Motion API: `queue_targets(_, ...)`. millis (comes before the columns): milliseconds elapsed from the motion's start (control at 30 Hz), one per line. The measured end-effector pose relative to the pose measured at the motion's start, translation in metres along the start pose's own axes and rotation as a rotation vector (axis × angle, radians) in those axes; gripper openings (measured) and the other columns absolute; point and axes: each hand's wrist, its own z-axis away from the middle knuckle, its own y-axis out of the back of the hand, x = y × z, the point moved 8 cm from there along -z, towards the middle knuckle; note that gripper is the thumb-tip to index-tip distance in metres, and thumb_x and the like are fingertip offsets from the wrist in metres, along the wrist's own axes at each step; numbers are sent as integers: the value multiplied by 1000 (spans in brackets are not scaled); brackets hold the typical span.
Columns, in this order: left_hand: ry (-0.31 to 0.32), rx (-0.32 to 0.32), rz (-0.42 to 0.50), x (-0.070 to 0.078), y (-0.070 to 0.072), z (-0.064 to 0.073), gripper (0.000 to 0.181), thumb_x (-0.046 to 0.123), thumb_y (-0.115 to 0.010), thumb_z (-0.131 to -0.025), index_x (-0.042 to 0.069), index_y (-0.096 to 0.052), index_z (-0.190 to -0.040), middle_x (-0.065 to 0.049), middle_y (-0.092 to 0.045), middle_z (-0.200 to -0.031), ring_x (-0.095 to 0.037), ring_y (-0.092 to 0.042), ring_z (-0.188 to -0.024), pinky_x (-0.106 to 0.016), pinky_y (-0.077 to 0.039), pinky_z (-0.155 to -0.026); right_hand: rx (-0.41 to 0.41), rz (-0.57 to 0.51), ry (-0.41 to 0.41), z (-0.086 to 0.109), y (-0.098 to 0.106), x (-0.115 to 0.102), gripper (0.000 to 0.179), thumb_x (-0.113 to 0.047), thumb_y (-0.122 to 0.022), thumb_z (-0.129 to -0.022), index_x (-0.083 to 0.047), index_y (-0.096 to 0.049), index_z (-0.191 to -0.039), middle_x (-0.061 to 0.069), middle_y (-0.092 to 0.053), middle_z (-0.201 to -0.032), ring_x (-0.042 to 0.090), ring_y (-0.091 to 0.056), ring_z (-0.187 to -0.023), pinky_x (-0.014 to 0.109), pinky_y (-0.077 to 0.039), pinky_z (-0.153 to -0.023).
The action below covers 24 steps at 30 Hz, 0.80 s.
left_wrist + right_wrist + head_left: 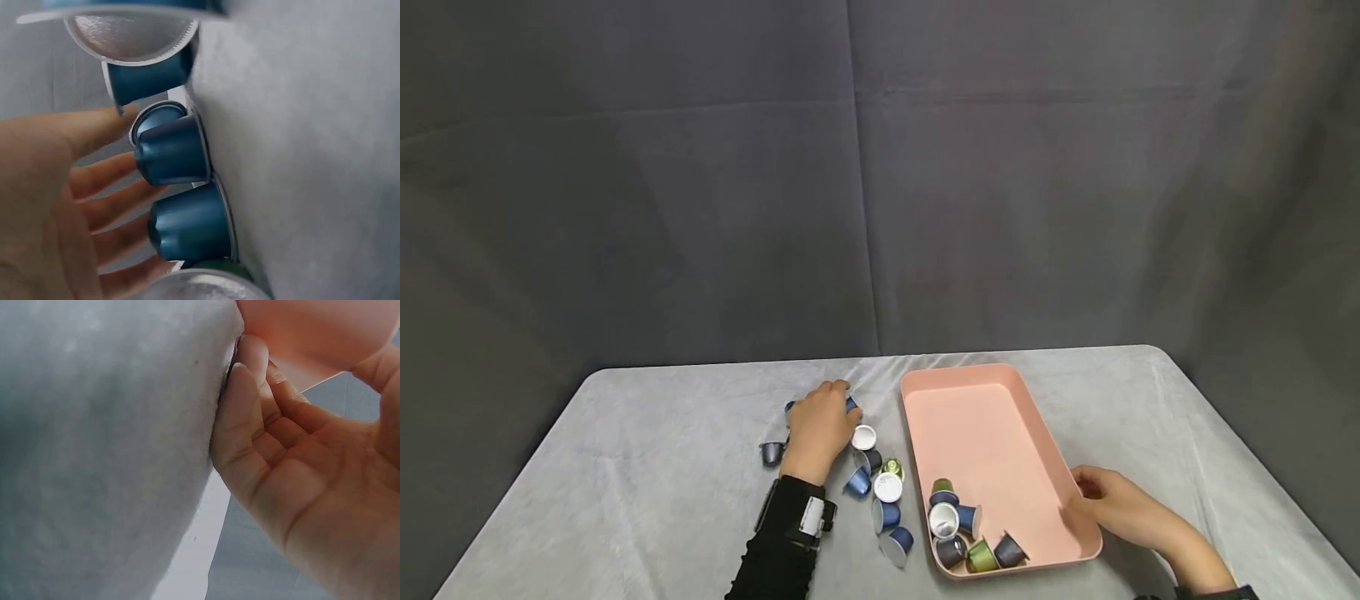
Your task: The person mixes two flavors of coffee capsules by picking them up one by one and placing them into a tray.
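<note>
My left hand (pixel 820 425) reaches over the scattered coffee capsules, near the far end of the group. In the left wrist view its fingers are stretched out behind two blue coffee capsules (pixel 194 222), and the thumb (pixel 103 128) lies along their near side, apart from the fingers. On the other side, my right hand (pixel 1131 508) grips the pink tray (pixel 970 417) by its right edge, near the front corner. The right wrist view has the fingers (pixel 240 406) curled low at the tray's edge, with the thumb on its side.
Several capsules lie in the tray's front left part, among them a green capsule (pixel 982 557). Between the left hand and the tray, more blue, silver and green capsules are strewn on the pale cloth (pixel 647 467). A dark capsule (pixel 772 453) stands left of the hand. A grey curtain (pixel 737 208) hangs behind.
</note>
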Motion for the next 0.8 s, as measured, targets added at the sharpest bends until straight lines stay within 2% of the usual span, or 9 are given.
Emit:
queue_targets(167,9,-42,13,-3,-1,0,37,28,-70,-82,10,-64,-113,-10,-66,-101,-32,-64,-86,-49,-47,-65,-10,-11,13,-1,0,-3,26,-11,-56,-89,10,-56,-105,13,-63,-94,13,-59,-82,24,-47,-69)
queue_targets(467,-33,-78,69,3,0,4,33,14,-68,-82,11,-61,-114,-7,-66,-102,-30,-64,-83,-48,-47,-65,4,-20,11,2,0,-3,24,-11,-56,-89,8,-57,-105,11,-64,-93,10,-58,-81,23,-46,-68)
queue_targets(633,-79,-62,100,6,3,9,30,4,-62,-79,12,-63,-108,-7,-65,-99,-30,-64,-79,-43,-48,-58,1,-6,22,1,-1,-6,22,-11,-56,-89,7,-58,-102,10,-63,-90,10,-57,-78,23,-46,-66)
queue_targets(800,-98,-32,105,7,8,13,22,3,-62,-80,12,-64,-99,-7,-64,-91,-28,-63,-76,-42,-48,-58,-3,14,24,-2,-3,-9,23,-10,-55,-88,8,-57,-103,10,-63,-90,9,-57,-77,23,-46,-66)
